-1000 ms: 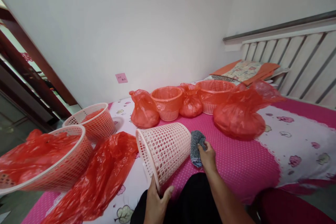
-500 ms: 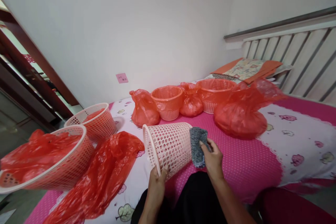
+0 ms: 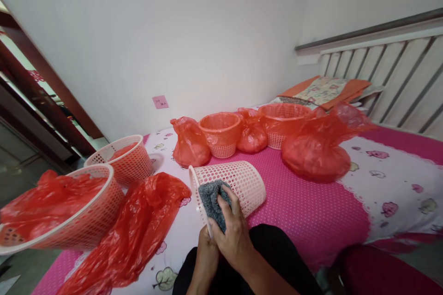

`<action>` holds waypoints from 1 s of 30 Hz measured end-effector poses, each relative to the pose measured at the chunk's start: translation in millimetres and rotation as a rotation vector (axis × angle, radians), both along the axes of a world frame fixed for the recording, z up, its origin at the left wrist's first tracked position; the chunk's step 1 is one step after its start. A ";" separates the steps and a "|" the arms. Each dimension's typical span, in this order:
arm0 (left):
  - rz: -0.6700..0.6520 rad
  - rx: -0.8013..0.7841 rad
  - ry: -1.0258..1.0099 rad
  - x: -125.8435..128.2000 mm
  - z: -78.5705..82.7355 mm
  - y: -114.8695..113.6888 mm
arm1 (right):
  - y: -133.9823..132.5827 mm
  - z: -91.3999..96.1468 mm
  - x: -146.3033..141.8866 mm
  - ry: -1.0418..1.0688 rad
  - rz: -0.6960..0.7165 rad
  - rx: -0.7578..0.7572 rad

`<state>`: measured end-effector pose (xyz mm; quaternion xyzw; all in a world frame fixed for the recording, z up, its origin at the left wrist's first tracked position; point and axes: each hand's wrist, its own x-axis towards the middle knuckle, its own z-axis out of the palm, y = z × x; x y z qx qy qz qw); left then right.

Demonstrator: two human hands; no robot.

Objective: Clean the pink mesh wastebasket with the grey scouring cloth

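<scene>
Since the earlier frame, the right hand [image 3: 232,235] has moved one grey cloth [image 3: 206,199] from the base end of the pink basket [image 3: 247,182] to its side wall, near the rim. I read two hands in use. The left hand [image 3: 206,251] is closed on the lower rim, partly hidden by the right; the right holds the cloth against the basket, fingers spread over it. The basket lies on its side above the lap: rim at the left hand, base pointing right, beyond the right-hand fingers. To the left I count one loose red bag [image 3: 138,221] and two baskets [image 3: 100,212] with red plastic inside. Farther back stand two red-lined baskets [image 3: 222,151] and three bulging red bags [image 3: 316,159]. One pink note [image 3: 160,102] is on the wall [image 3: 207,32].
</scene>
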<state>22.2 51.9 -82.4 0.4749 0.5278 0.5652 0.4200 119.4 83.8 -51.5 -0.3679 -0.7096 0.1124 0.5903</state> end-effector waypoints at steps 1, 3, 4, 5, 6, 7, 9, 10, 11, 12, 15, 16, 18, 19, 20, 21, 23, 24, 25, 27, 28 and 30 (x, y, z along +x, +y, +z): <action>-0.002 -0.008 0.005 0.4 -0.5 -1.1 | -0.5 -0.7 0.6 -0.019 -0.010 0.026; -0.009 -0.014 0.011 2.0 -0.9 -3.5 | -1.0 -0.6 4.0 -0.045 -0.025 0.090; -0.007 -0.010 0.012 3.2 -0.7 -4.7 | -1.5 0.2 6.1 -0.059 -0.032 0.124; -0.005 -0.005 0.012 4.4 -0.3 -5.8 | -2.3 1.5 7.9 -0.077 -0.038 0.158; -0.002 -0.001 0.012 5.7 0.2 -6.8 | -3.1 3.0 9.4 -0.097 -0.042 0.188; -0.001 0.000 0.013 6.8 0.5 -7.5 | -3.8 4.6 10.6 -0.114 -0.038 0.205; -0.002 -0.004 0.015 8.0 0.1 -8.4 | -4.2 7.5 11.7 -0.117 -0.020 0.200; -0.002 -0.005 0.017 7.9 -1.0 -8.5 | -3.6 8.5 11.8 -0.107 -0.008 0.184; -0.003 -0.003 0.021 7.6 -2.7 -8.4 | -2.5 9.2 11.7 -0.095 0.005 0.166; -0.005 0.003 0.027 6.9 -4.7 -8.1 | -0.9 9.7 11.4 -0.083 0.015 0.148; -0.002 0.016 0.045 4.6 -10.7 -7.0 | 6.0 10.3 10.4 -0.070 0.028 0.123; 0.005 0.015 0.051 4.2 -11.8 -6.8 | 8.5 10.3 10.2 -0.069 0.026 0.119; 0.021 0.005 0.058 4.3 -12.3 -6.7 | 13.8 10.2 10.1 -0.070 0.018 0.111; 0.024 -0.002 0.059 4.9 -11.9 -6.8 | 16.5 10.0 10.5 -0.071 0.015 0.105; 0.023 -0.008 0.057 5.6 -11.1 -7.0 | 19.0 9.6 11.2 -0.070 0.009 0.100; 0.021 -0.015 0.052 6.6 -10.2 -7.3 | 21.5 9.1 12.3 -0.070 0.003 0.093; 0.014 -0.026 0.035 8.8 -8.4 -7.9 | 26.2 8.1 15.6 -0.070 -0.014 0.082; 0.008 -0.029 0.026 9.8 -7.8 -8.4 | 28.4 7.5 17.7 -0.070 -0.025 0.076; 0.000 -0.030 0.020 10.7 -7.3 -8.9 | 30.6 7.0 20.1 -0.071 -0.037 0.069; -0.013 -0.034 0.018 11.8 -7.1 -10.3 | 35.5 5.7 25.8 -0.070 -0.062 0.049; -0.015 -0.037 0.023 12.1 -7.4 -11.2 | 38.3 4.9 29.1 -0.067 -0.076 0.039; -0.011 -0.047 0.033 12.3 -8.9 -13.6 | 45.1 2.4 36.5 -0.061 -0.106 0.026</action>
